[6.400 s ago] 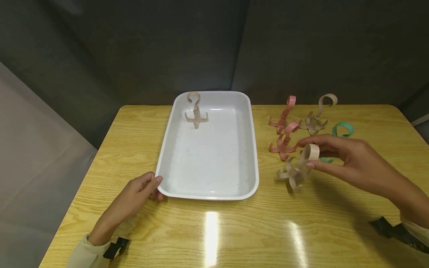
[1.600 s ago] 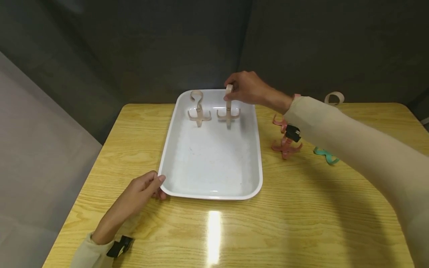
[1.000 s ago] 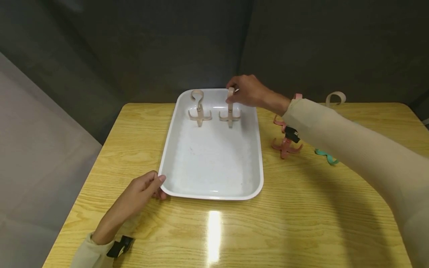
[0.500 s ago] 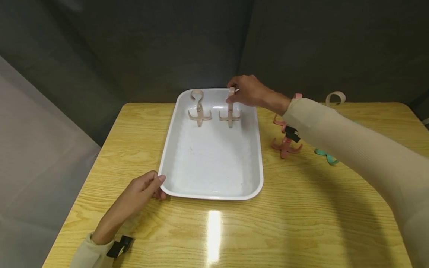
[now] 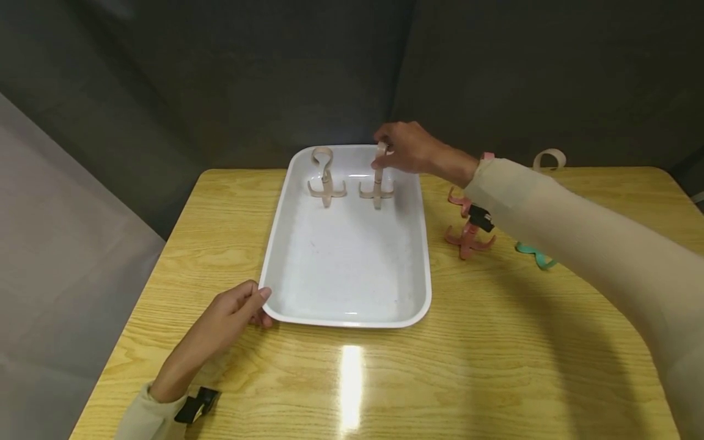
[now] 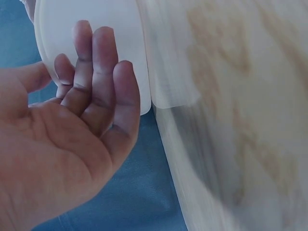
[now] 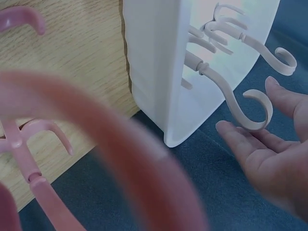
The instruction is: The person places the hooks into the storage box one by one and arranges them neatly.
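Note:
My right hand (image 5: 409, 148) holds the curled top of a beige four-pronged hanging hook (image 5: 377, 189), which stands upright in the back right of the white tray (image 5: 428, 269). In the right wrist view, thumb and fingertips lie on either side of that hook's curl (image 7: 231, 101). A second beige hook (image 5: 327, 189) stands beside it at the back left of the tray. My left hand (image 5: 231, 315) holds the tray's front left corner, thumb on the rim and fingers under it. The left wrist view shows those fingers (image 6: 103, 72) loosely bent.
Right of the tray, partly behind my right sleeve, stand two pink hooks, the nearer pink hook (image 5: 467, 241) showing most. A green hook (image 5: 536, 253) and another beige hook (image 5: 550, 159) are farther right. Dark cloth (image 5: 275, 79) hangs behind the wooden table (image 5: 220, 214).
Since the earliest frame, my right hand has carried a beige hook from the table's right side into the tray. Over the last second it has barely moved. My left hand has stayed at the corner.

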`<state>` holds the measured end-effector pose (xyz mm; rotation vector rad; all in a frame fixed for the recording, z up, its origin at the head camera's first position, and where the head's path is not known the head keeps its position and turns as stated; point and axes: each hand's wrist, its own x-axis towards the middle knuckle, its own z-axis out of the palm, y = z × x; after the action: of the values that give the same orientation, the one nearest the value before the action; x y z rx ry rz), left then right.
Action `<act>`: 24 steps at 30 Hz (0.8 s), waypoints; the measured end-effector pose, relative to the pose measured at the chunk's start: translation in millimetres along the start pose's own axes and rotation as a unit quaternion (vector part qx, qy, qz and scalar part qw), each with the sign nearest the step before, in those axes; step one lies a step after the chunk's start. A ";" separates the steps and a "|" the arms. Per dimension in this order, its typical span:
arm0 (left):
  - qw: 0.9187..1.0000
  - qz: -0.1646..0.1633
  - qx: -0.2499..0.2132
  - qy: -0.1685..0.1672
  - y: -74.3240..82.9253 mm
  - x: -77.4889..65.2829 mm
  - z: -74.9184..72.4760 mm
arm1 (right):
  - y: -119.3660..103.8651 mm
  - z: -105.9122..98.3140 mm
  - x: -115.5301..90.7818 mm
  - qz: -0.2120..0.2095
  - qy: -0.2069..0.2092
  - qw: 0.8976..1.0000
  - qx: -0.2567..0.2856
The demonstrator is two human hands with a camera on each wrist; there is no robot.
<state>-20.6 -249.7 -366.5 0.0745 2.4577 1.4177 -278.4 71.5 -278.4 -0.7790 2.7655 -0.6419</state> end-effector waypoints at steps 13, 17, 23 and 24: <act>1.000 -0.003 -0.001 -0.005 -0.1 0.1 -0.9 | -11.7 -12.4 -10.1 0.010 -0.005 1.000 0.012; 1.000 -0.005 0.000 -0.004 0.0 0.5 -1.3 | -16.4 -13.6 -12.8 0.025 -0.009 1.000 0.011; 1.000 -0.005 -0.007 -0.006 -0.2 0.8 -1.3 | -17.8 -15.5 -15.6 0.032 -0.010 0.999 -0.002; 1.000 -0.004 -0.008 -0.007 -0.4 0.8 -1.2 | -17.6 -16.0 -16.5 0.033 -0.010 0.999 -0.001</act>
<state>-21.7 -250.8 -366.5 0.0707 2.4330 1.4287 -261.4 72.5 -255.0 -0.6874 2.7611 -0.6146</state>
